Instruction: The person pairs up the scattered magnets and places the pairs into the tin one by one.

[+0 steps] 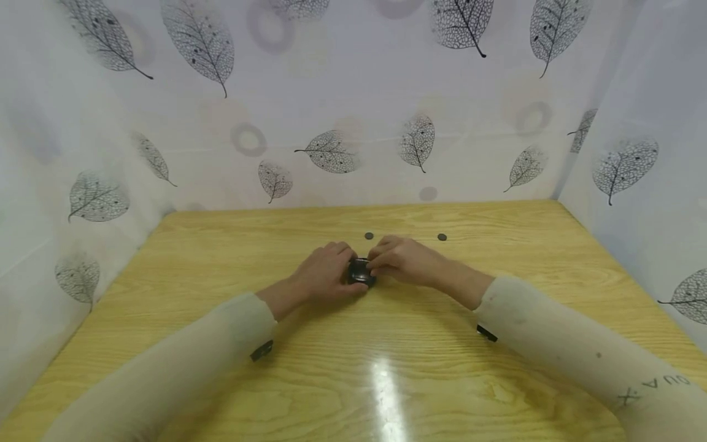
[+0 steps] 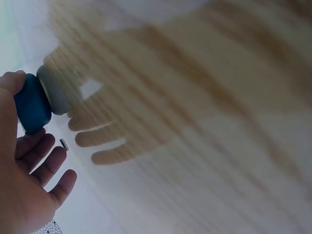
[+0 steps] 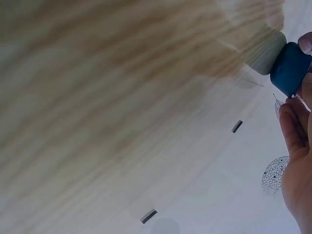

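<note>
A small rounded case (image 1: pixel 360 272), glossy and black-looking in the head view, stands on the table between my two hands. In the wrist views the case (image 2: pixel 33 105) has a dark blue side. My left hand (image 1: pixel 327 270) grips it from the left, thumb on the near side and fingers on the far side. In the left wrist view its other fingers spread loosely. My right hand (image 1: pixel 405 261) pinches the case (image 3: pixel 291 70) at its right side with bent fingers. What lies under the right fingertips is hidden.
Two small dark discs (image 1: pixel 369 236) lie behind the case, the other disc (image 1: pixel 442 237) farther right. The glossy wooden table (image 1: pixel 309 380) mirrors hands and case. A leaf-patterned white cloth (image 1: pixel 353 104) hangs behind and on both sides.
</note>
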The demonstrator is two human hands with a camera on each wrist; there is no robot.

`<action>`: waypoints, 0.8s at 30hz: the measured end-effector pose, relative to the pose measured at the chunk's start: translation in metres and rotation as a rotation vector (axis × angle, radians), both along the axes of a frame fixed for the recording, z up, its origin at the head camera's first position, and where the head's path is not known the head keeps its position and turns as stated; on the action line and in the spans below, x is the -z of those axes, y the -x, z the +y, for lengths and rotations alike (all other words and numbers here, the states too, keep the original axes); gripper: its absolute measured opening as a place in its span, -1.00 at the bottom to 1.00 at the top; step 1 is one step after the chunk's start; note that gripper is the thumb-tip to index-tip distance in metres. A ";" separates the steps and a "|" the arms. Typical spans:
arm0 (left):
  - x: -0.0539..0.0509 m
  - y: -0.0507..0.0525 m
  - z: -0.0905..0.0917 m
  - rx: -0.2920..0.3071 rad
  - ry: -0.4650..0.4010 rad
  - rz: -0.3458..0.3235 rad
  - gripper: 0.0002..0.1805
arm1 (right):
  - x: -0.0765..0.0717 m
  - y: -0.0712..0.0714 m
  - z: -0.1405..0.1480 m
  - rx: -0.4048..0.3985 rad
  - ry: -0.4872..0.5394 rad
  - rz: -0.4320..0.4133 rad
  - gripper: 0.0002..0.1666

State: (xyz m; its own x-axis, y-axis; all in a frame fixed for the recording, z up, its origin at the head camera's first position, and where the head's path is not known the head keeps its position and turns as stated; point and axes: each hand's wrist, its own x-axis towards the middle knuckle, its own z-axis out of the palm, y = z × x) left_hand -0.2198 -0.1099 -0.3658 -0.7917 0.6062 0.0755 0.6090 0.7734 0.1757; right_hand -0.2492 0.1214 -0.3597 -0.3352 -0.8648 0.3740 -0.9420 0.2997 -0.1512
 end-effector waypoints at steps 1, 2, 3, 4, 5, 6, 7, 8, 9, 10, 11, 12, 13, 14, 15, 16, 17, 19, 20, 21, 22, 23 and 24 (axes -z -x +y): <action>0.000 0.000 0.000 0.001 0.003 0.001 -0.31 | 0.000 -0.001 0.000 -0.004 -0.009 0.001 -0.80; 0.000 0.000 0.000 0.001 0.005 0.005 -0.31 | 0.000 -0.001 0.000 -0.004 -0.023 0.012 -0.80; 0.000 -0.001 0.000 0.000 0.007 0.007 -0.31 | 0.000 -0.002 0.000 -0.005 -0.040 0.026 -0.80; -0.001 -0.001 0.000 -0.004 0.009 0.006 -0.31 | 0.000 -0.002 0.000 -0.004 -0.058 0.042 -0.79; 0.000 -0.001 -0.001 -0.006 0.009 0.008 -0.31 | 0.001 -0.003 0.000 -0.002 -0.076 0.058 -0.78; 0.000 -0.001 -0.001 -0.008 0.011 0.009 -0.30 | 0.001 -0.004 0.001 0.003 -0.094 0.074 -0.76; 0.000 -0.001 -0.001 -0.010 0.013 0.011 -0.30 | 0.001 -0.004 0.001 0.008 -0.107 0.090 -0.73; 0.000 -0.001 -0.001 -0.012 0.015 0.012 -0.29 | 0.002 -0.004 0.001 0.016 -0.118 0.108 -0.71; 0.000 -0.001 -0.001 -0.013 0.018 0.013 -0.29 | 0.002 -0.005 0.002 0.026 -0.122 0.111 -0.68; 0.000 -0.001 -0.001 -0.013 0.021 0.015 -0.29 | 0.002 -0.005 0.002 0.037 -0.123 0.115 -0.66; 0.000 -0.001 -0.001 -0.012 0.026 0.019 -0.28 | 0.002 -0.005 0.003 0.047 -0.122 0.120 -0.65; 0.000 -0.001 -0.001 -0.009 0.029 0.024 -0.28 | 0.002 -0.005 0.003 0.058 -0.120 0.124 -0.63; 0.000 -0.001 -0.001 -0.007 0.030 0.031 -0.28 | 0.002 -0.005 0.003 0.068 -0.118 0.131 -0.62; 0.000 -0.001 -0.001 -0.005 0.032 0.037 -0.27 | 0.001 -0.006 0.003 0.076 -0.123 0.143 -0.62; -0.001 -0.001 0.000 -0.004 0.033 0.042 -0.27 | 0.001 -0.005 0.003 0.083 -0.130 0.154 -0.61; -0.001 -0.001 0.000 -0.006 0.033 0.046 -0.27 | 0.001 -0.006 0.003 0.087 -0.145 0.170 -0.60; -0.001 -0.001 0.000 -0.007 0.034 0.050 -0.28 | 0.001 -0.005 0.002 0.090 -0.166 0.186 -0.60; -0.001 0.000 0.001 -0.006 0.041 0.055 -0.29 | 0.001 -0.006 0.000 0.092 -0.220 0.200 -0.59; -0.001 0.000 0.001 -0.004 0.047 0.059 -0.29 | 0.001 -0.006 0.000 0.091 -0.251 0.202 -0.59; -0.001 0.000 0.001 0.000 0.052 0.063 -0.29 | 0.002 -0.005 -0.001 0.092 -0.278 0.197 -0.58; -0.001 0.000 0.002 0.006 0.061 0.069 -0.29 | 0.002 -0.006 -0.002 0.092 -0.300 0.184 -0.58; 0.000 0.000 0.002 0.014 0.069 0.074 -0.29 | 0.003 -0.005 -0.002 0.092 -0.317 0.169 -0.57; 0.000 0.000 0.002 0.022 0.076 0.080 -0.28 | 0.003 -0.005 -0.002 0.090 -0.325 0.153 -0.57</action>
